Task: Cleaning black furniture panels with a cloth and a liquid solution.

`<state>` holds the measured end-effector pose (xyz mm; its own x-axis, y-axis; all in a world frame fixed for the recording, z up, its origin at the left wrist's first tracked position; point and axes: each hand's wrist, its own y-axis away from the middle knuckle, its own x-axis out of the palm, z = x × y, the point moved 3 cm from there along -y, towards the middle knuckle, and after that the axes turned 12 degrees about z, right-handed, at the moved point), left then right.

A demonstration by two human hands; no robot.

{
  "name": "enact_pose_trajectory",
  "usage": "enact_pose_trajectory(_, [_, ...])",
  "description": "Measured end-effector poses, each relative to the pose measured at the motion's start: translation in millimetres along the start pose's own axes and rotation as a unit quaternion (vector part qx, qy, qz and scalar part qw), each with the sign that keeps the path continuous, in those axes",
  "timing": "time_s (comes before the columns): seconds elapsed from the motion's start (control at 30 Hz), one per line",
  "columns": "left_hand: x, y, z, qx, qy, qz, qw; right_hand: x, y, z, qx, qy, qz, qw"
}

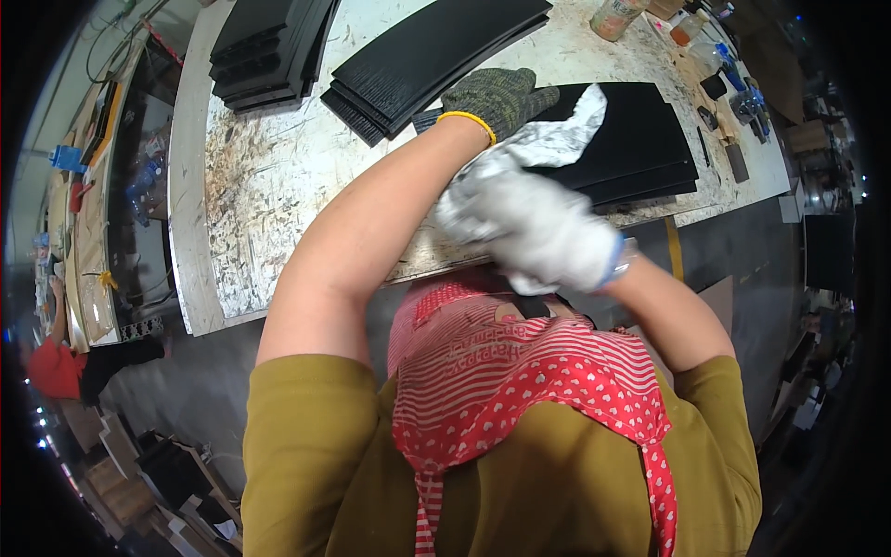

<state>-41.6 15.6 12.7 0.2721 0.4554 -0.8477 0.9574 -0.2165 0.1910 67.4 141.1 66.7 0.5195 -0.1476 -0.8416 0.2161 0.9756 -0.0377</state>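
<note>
My left hand (497,100), in a dark knit glove with a yellow cuff, lies flat with its fingers stretched out at the left end of a stack of black panels (640,130). Nothing shows in its grip. My right hand (548,232), in a white glove and smeared by motion, is near the table's front edge and closed on a crumpled white rag (566,135). The rag trails up over the panels' near left corner, beside my left wrist. Beyond my left hand are more black, slightly curved panels (418,56), fanned a little.
A taller pile of black panels (264,56) stands at the far left of the scuffed white table (241,232). Bottles (617,17) and small tools are at the far right. At the left, a person in red (56,367) is by another bench.
</note>
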Motion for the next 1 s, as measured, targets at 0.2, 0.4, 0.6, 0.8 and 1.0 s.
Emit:
enact_pose_trajectory(0.2, [0,3,-14,0.041,-0.075,-0.03,0.996,-60,70,-40,0.224,-0.114,-0.133,0.959])
enact_pose_trajectory(0.4, [-5,12,5,0.022,-0.109,0.016,0.994,-25,52,-51,0.152,0.164,-0.122,0.967])
enact_pose_trajectory(0.6, [-8,10,-11,0.044,-0.071,0.015,0.996,-58,112,-101,0.382,0.09,-0.088,0.915])
enact_pose_trajectory(0.8, [-16,12,-23,-0.038,-0.038,0.057,0.997,-13,84,-101,0.223,0.257,-0.113,0.933])
enact_pose_trajectory(1.0, [-6,7,-5,0.074,-0.14,0.008,0.987,-131,258,-189,0.487,-0.101,-0.384,0.778])
